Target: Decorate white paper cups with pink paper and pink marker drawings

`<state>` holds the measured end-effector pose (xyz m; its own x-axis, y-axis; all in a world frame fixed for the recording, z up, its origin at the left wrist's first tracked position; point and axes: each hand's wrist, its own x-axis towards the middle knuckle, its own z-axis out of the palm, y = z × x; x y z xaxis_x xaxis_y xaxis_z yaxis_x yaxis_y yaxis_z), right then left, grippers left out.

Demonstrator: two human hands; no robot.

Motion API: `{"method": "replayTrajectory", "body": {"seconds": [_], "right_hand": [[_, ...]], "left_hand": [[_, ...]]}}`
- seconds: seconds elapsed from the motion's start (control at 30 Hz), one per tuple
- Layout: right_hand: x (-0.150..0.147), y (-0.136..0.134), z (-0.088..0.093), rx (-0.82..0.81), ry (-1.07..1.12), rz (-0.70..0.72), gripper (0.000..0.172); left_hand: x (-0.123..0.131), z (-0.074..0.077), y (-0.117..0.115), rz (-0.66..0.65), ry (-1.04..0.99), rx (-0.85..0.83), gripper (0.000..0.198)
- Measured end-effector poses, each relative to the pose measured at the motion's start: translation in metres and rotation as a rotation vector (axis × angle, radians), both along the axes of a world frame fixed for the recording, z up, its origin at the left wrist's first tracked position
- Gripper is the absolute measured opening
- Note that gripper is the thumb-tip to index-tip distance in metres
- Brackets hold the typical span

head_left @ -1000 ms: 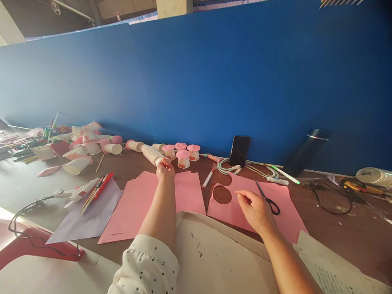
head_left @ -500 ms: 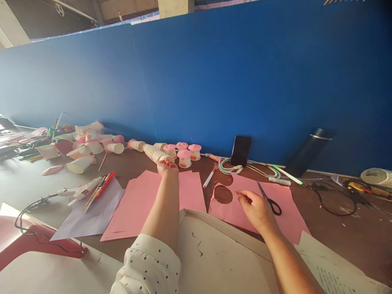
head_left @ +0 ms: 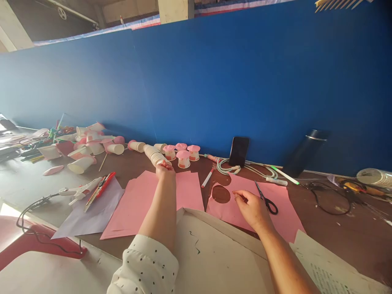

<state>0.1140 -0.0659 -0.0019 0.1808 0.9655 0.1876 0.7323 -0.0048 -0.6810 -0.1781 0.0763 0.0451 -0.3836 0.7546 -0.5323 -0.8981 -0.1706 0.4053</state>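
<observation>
My left hand (head_left: 164, 169) reaches forward and its fingers close on the near end of a stack of paper cups (head_left: 152, 154) lying on its side. My right hand (head_left: 251, 208) rests on a pink paper sheet (head_left: 284, 212) with round holes cut in it, its fingers curled together; what they pinch, if anything, is hidden. Black-handled scissors (head_left: 267, 199) lie on that sheet just right of the hand. Another pile of pink sheets (head_left: 137, 204) lies under my left forearm. Three small cup houses with pink roofs (head_left: 183, 153) stand beyond the left hand.
A phone (head_left: 239, 151) leans on the blue wall beside coiled cables (head_left: 232, 167) and a red marker (head_left: 207, 178). A dark flask (head_left: 304, 153) lies at the right. Loose cups (head_left: 82, 149), a glue gun (head_left: 78, 190) and a red utility knife (head_left: 102, 184) lie at the left.
Both hands stay almost where they were. The left hand keeps hold of the cup stack's end; the view has shifted slightly.
</observation>
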Motion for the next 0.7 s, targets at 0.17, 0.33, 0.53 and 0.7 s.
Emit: {"method": "replayTrajectory", "body": {"seconds": [0.17, 0.33, 0.53, 0.7], "right_hand": [[0.001, 0.0, -0.001, 0.002, -0.014, 0.001, 0.029], [0.001, 0.001, -0.002, 0.024, -0.02, 0.016, 0.028], [0.001, 0.001, -0.002, 0.014, -0.018, 0.021, 0.029], [0.001, 0.002, -0.002, 0.001, -0.016, 0.021, 0.029]], "left_hand": [[0.002, 0.001, -0.002, 0.074, -0.041, -0.087, 0.003], [0.003, 0.004, -0.006, 0.098, -0.051, -0.098, 0.007], [0.007, 0.004, -0.008, 0.11, -0.056, -0.069, 0.012], [0.011, 0.002, -0.011, 0.076, -0.092, -0.074, 0.012]]}}
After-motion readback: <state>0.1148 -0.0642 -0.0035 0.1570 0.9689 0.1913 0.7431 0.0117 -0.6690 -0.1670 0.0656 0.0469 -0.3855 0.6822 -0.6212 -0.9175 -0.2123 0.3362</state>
